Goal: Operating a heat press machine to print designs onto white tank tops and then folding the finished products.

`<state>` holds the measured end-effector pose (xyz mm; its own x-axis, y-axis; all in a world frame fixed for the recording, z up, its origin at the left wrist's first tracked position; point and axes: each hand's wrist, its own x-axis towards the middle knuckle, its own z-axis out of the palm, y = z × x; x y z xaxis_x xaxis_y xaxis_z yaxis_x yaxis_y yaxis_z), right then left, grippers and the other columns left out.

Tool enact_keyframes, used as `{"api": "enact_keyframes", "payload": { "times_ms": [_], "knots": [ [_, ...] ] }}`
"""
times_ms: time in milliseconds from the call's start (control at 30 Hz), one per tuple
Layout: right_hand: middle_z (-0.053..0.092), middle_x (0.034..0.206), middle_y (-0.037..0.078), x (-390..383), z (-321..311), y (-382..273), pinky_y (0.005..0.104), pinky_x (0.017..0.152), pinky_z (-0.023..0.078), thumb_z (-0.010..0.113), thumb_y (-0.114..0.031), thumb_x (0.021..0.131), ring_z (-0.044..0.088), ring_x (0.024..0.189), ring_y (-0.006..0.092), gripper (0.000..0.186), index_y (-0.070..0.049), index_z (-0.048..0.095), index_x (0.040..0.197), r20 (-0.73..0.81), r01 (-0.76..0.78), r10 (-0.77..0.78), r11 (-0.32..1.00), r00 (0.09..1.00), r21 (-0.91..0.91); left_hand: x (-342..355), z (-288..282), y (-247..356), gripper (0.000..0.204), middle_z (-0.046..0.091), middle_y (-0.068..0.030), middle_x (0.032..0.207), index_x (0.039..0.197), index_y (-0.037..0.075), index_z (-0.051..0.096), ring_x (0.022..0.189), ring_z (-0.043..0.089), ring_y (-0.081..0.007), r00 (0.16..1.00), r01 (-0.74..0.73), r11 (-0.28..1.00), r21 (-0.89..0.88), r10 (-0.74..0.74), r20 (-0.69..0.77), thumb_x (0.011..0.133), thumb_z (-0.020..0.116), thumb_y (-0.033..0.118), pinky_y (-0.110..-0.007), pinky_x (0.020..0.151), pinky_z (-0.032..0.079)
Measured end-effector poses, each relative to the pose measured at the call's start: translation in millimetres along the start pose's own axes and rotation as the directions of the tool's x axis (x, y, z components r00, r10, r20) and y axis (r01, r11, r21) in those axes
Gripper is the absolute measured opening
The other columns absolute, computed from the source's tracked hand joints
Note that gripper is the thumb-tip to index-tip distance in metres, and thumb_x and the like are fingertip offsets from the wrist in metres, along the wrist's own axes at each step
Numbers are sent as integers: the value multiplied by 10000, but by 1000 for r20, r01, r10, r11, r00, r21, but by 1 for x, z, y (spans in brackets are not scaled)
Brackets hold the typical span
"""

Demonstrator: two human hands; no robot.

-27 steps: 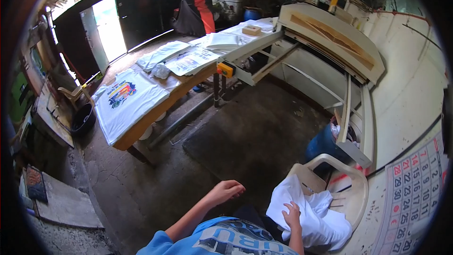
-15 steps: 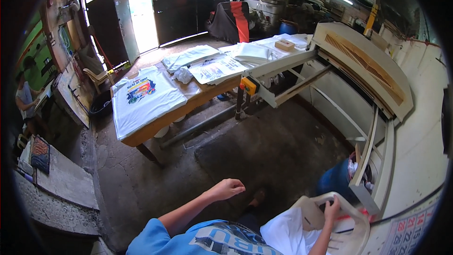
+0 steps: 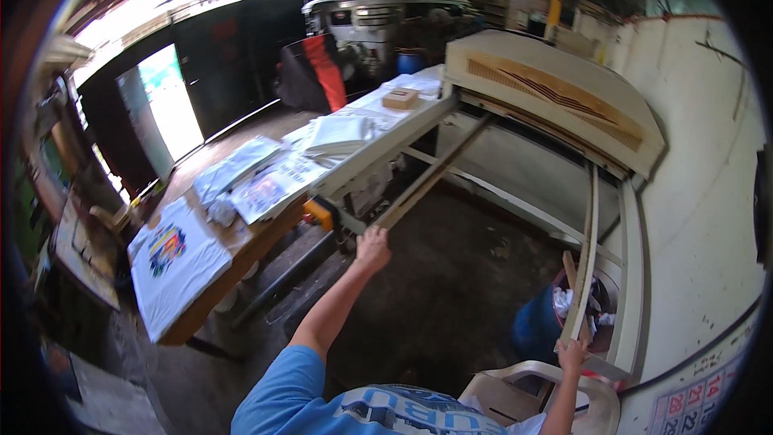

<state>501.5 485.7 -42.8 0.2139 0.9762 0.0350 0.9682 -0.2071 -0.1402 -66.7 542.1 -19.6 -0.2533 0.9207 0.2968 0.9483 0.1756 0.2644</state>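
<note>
My left hand (image 3: 373,248) grips the near end of the left inner rail (image 3: 451,163) on the open metal frame of a cream press machine (image 3: 547,89). My right hand (image 3: 572,354) grips the near end of the right curved rail (image 3: 590,225). Beside the left side of the frame runs a wooden table (image 3: 201,314), bearing a white printed T-shirt (image 3: 173,282), a stack of white cloth (image 3: 334,137), printed sheets and a small tan box (image 3: 399,99). An orange switch box (image 3: 316,213) sits at the frame's left corner.
A cream plastic chair (image 3: 604,403) with white cloth stands just in front of me. A blue barrel (image 3: 531,322) sits under the right rails, beside a white wall (image 3: 692,193). Dark gates (image 3: 217,72) with an open doorway, a vehicle (image 3: 362,20) and a covered object are behind the table.
Both hands have moved forward and up onto the machine's rails. My right hand has left the chair back. The view has turned, with the table now lower and farther left.
</note>
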Motion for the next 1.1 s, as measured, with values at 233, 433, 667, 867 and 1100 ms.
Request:
{"api": "enact_keyframes", "payload": {
  "times_ms": [233, 433, 667, 867, 1100],
  "knots": [
    [581, 1012, 100, 3, 28, -15, 562, 905, 298, 613, -206, 722, 499, 1030, 268, 268, -78, 619, 957, 64, -56, 55, 998, 996, 28, 50, 19, -35, 584, 283, -72, 1343, 1245, 124, 377, 1248, 261, -275, 916, 150, 966, 211, -216, 339, 694, 570, 117, -548, 972, 221],
    [485, 1124, 128, 21, -7, 9, 554, 921, 283, 596, -245, 728, 370, 1139, 290, 285, -78, 599, 958, -362, -118, 69, 986, 930, -115, 50, 26, -62, 447, 338, -50, 1298, 1122, 63, 528, 1159, 371, -254, 926, 31, 909, 416, -183, 330, 687, 573, 157, -531, 956, 255],
    [619, 870, 131, 33, 22, 54, 560, 852, 330, 641, -440, 666, 529, 919, 324, 442, -37, 644, 845, 63, -182, 198, 962, 978, -203, 74, 26, -45, 574, 417, -84, 1206, 1174, 34, 448, 1070, 457, -257, 958, 10, 932, 362, -113, 263, 670, 611, 257, -393, 835, 392],
    [607, 904, 119, 24, -8, 40, 511, 801, 342, 744, -392, 560, 517, 921, 308, 460, -45, 651, 846, 18, 21, -22, 998, 1000, 51, 68, 29, -52, 525, 438, -75, 1163, 1150, 53, 480, 1021, 494, -255, 963, -7, 914, 406, -103, 249, 668, 616, 209, -376, 806, 416],
    [606, 863, 162, 30, 0, 49, 526, 892, 288, 677, -441, 646, 491, 970, 313, 413, -37, 656, 732, 124, -137, 131, 990, 984, 36, 90, 34, -48, 406, 471, -95, 1164, 1047, 47, 552, 1018, 528, -265, 915, -57, 880, 472, -143, 377, 661, 599, 164, -365, 815, 442]
  ]
}}
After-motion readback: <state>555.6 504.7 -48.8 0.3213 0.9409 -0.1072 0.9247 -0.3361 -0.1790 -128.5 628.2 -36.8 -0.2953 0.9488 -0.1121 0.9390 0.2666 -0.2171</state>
